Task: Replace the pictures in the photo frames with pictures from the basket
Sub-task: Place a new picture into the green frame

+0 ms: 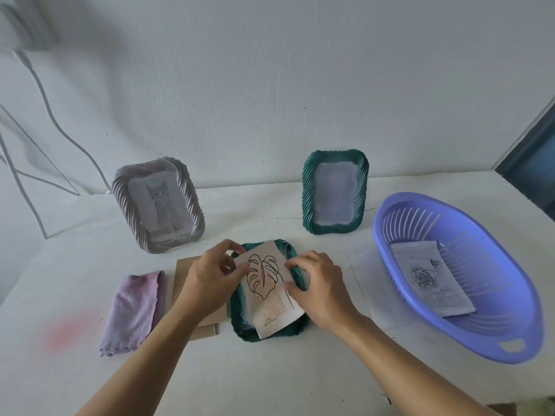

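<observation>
A dark green photo frame (238, 319) lies flat, face down, on the white table in front of me. A leaf picture (267, 283) rests tilted on its open back. My left hand (210, 276) pinches the picture's upper left corner. My right hand (321, 286) grips its right edge with thumb and fingers. A purple basket (510, 334) at the right holds a grey rose picture (431, 282). At the back a grey frame (157, 205) with a cat picture stands upright on the left. A second green frame (335, 192) with a pale, faint picture stands on the right.
A folded lilac cloth (133, 310) lies to the left. A brown cardboard backing (183, 274) lies partly under my left hand. A white sheet (368, 280) lies between the flat frame and the basket. The wall (270, 85) stands close behind the frames.
</observation>
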